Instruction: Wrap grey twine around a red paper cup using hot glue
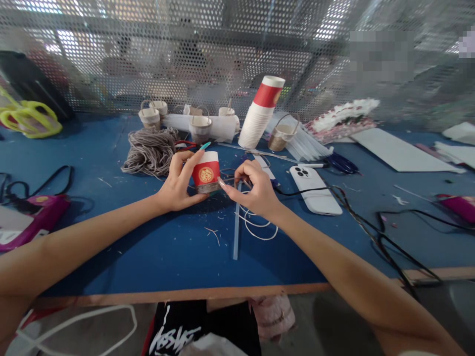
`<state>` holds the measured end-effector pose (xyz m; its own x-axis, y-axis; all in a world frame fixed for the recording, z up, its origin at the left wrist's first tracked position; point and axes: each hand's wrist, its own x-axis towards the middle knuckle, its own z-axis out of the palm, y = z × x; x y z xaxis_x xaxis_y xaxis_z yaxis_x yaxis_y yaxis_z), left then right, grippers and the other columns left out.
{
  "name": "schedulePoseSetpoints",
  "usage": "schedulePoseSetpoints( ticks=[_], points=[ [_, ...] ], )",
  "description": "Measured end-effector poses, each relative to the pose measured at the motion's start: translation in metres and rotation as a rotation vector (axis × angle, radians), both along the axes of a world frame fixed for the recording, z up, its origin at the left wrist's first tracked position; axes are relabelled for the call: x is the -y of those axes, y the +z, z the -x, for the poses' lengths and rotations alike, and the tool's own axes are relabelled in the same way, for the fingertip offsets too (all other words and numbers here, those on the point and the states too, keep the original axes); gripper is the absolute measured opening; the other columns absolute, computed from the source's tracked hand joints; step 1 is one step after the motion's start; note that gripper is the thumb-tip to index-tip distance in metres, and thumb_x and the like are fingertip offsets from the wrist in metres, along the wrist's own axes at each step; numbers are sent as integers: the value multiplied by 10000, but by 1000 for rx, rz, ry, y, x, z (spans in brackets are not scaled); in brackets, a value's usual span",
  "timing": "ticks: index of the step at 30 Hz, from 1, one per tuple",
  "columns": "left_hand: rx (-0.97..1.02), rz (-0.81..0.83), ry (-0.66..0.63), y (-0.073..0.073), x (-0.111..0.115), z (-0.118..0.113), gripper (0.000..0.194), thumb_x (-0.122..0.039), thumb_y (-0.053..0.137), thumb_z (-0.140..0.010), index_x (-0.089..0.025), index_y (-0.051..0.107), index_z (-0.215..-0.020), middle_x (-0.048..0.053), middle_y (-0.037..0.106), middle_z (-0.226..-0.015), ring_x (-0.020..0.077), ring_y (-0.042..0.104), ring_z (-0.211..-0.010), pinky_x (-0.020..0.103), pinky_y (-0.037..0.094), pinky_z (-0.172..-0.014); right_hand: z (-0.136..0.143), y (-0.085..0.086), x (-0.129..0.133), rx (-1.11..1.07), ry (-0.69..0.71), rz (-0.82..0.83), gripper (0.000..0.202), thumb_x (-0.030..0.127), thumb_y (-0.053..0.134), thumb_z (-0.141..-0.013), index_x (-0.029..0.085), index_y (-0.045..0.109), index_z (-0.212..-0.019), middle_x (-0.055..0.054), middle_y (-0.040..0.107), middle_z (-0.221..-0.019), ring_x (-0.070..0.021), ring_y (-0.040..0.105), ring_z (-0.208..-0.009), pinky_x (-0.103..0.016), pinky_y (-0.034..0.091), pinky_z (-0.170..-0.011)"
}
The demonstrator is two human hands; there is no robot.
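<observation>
My left hand (181, 183) is closed around a red and white paper cup (206, 173) with a gold emblem. The cup is tilted, and grey-brown cord is wound around its lower end. Just right of the cup, my right hand (256, 190) pinches the thin grey cord (230, 180) that runs toward it. A translucent glue stick (236, 232) and a looped white cable (261, 232) lie below my right hand. Behind my left hand sits a heap of grey cord (148, 152), and red-handled pliers (185, 145) show partly beside it.
A leaning stack of paper cups (260, 113) stands at the back, near several small cord-wrapped baskets (282, 137). A white phone (315, 190) and black cables (356, 215) lie to the right. A magenta glue gun (40, 212) is at the left. A perforated metal panel (156, 59) borders the blue table.
</observation>
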<state>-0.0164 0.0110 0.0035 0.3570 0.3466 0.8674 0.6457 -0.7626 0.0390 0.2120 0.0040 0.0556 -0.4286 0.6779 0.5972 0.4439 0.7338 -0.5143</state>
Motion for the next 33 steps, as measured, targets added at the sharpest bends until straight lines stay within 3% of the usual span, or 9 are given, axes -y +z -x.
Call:
schedulePoseSetpoints(
  ticks=[12, 33],
  points=[
    [22, 44, -92, 2, -1, 2, 879, -674, 555, -862, -204, 245, -1537, 163, 440, -1253, 339, 555, -1147, 569, 545, -983, -2, -1, -1, 2, -35, -53, 320, 401, 681, -757, 258, 408, -670, 25, 442, -631, -173, 397, -675, -347, 340, -647],
    [45, 73, -111, 4, 1, 4, 902, -682, 556, -855, -201, 230, -1545, 157, 424, -1247, 338, 532, -1157, 567, 552, -973, -1, -2, 1, -12, 9, -90, 270, 345, 647, -783, 253, 410, -694, 51, 447, -616, -143, 371, -615, -357, 339, -667]
  ],
)
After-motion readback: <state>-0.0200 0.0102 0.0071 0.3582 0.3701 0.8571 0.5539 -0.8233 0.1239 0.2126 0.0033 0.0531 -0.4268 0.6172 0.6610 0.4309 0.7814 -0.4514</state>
